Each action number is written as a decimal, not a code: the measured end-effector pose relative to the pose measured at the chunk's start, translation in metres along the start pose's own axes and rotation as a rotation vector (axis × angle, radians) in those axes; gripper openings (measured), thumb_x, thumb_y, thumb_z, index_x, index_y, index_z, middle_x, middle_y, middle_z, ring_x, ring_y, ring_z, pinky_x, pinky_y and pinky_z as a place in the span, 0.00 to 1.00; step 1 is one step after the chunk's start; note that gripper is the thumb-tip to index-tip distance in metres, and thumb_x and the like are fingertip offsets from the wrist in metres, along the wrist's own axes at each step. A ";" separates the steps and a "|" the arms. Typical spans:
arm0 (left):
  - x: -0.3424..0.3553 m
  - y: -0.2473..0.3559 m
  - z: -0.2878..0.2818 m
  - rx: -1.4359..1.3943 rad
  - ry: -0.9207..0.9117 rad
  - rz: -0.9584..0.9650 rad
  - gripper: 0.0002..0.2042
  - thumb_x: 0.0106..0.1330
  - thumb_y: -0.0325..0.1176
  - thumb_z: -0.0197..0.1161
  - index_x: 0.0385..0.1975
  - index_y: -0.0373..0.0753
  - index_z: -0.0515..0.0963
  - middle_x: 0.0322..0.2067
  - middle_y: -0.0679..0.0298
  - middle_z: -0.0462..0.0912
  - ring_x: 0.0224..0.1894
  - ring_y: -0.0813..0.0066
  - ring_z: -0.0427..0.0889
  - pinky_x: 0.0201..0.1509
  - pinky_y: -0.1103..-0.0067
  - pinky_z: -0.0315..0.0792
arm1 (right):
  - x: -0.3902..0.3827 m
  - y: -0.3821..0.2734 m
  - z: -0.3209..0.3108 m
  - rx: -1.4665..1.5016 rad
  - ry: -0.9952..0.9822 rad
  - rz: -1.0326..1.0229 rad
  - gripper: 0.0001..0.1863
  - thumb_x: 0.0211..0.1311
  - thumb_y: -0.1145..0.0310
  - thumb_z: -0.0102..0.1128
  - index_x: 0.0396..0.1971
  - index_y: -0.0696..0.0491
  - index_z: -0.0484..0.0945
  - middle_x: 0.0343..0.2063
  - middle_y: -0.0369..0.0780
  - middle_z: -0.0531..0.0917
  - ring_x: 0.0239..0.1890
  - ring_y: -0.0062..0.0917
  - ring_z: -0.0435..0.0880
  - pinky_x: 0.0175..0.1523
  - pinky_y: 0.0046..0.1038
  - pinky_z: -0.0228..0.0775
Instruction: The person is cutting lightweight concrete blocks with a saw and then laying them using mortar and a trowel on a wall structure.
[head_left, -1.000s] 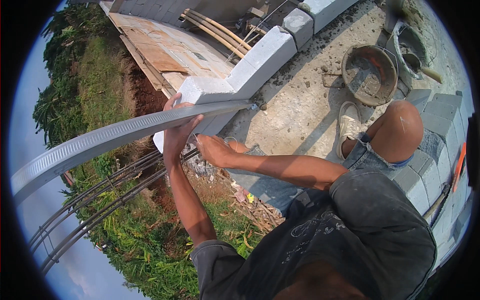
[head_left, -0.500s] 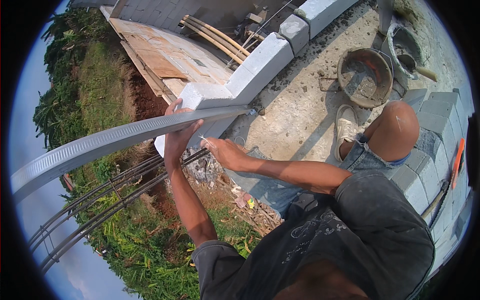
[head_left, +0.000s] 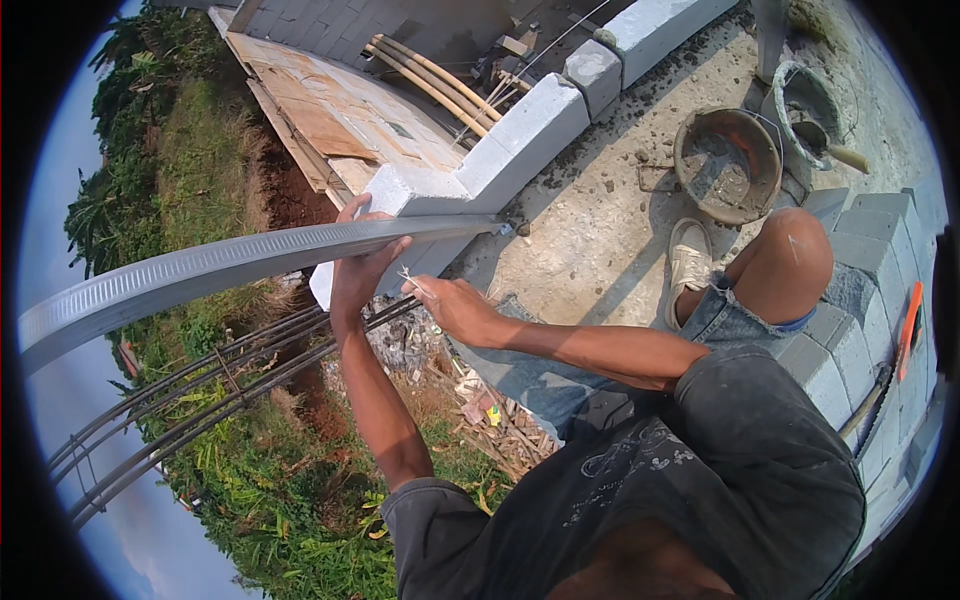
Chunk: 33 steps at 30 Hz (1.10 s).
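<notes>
My left hand (head_left: 362,268) grips a long grey ribbed metal bar (head_left: 220,265). The bar runs from the lower left up to the end of a white building block (head_left: 415,192) on the wall edge. My right hand (head_left: 455,305) is just right of and below the left one, its fingertips pinched on a thin pale string (head_left: 408,277) close under the bar. My bent knee (head_left: 790,255) and a pale shoe (head_left: 690,258) rest on the concrete slab (head_left: 600,230).
A row of white blocks (head_left: 530,125) lines the slab edge, with a steep drop to grass beyond. Rebar rods (head_left: 200,390) jut out below. A mortar pan (head_left: 728,165) and a bucket with a trowel (head_left: 808,105) sit ahead. Grey blocks (head_left: 860,270) and an orange tool (head_left: 908,325) lie at right.
My right hand has slid a little to the right, away from my left wrist. My left hand keeps its hold on the bar at the block's end.
</notes>
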<state>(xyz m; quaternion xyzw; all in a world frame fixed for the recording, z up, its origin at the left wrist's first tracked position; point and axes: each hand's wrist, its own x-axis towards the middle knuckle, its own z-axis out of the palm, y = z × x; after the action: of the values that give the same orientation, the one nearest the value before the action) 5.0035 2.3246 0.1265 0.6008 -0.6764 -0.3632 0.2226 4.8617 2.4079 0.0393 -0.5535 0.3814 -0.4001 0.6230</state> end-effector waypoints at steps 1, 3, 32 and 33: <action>0.000 -0.001 0.000 -0.001 0.003 -0.001 0.37 0.55 0.27 0.75 0.63 0.33 0.61 0.43 0.65 0.79 0.48 0.75 0.76 0.59 0.75 0.69 | 0.000 0.000 0.001 -0.002 -0.007 -0.004 0.13 0.71 0.69 0.42 0.48 0.56 0.73 0.28 0.53 0.80 0.34 0.52 0.80 0.42 0.48 0.68; 0.000 -0.003 -0.001 0.017 -0.015 -0.013 0.37 0.55 0.27 0.75 0.63 0.33 0.60 0.42 0.65 0.79 0.48 0.76 0.76 0.59 0.75 0.69 | -0.001 -0.001 0.003 -0.001 0.005 -0.010 0.13 0.71 0.69 0.42 0.49 0.56 0.73 0.28 0.53 0.79 0.34 0.52 0.80 0.41 0.48 0.68; -0.003 -0.026 -0.006 0.180 0.089 0.094 0.37 0.57 0.37 0.74 0.64 0.32 0.64 0.56 0.51 0.73 0.59 0.59 0.72 0.62 0.67 0.68 | 0.071 -0.093 -0.134 -1.093 -0.310 -0.340 0.09 0.63 0.70 0.51 0.39 0.53 0.78 0.27 0.46 0.83 0.34 0.43 0.85 0.38 0.43 0.74; -0.004 -0.030 -0.006 0.151 0.089 0.097 0.36 0.57 0.38 0.74 0.64 0.32 0.65 0.58 0.49 0.71 0.60 0.56 0.70 0.62 0.66 0.68 | 0.082 -0.100 -0.142 -1.228 -0.283 -0.334 0.08 0.62 0.71 0.51 0.36 0.52 0.80 0.27 0.43 0.84 0.34 0.40 0.86 0.39 0.41 0.74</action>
<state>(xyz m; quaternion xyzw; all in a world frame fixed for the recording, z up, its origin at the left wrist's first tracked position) 5.0280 2.3269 0.1079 0.5979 -0.7197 -0.2729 0.2238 4.7553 2.2711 0.1229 -0.9080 0.3637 -0.1238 0.1672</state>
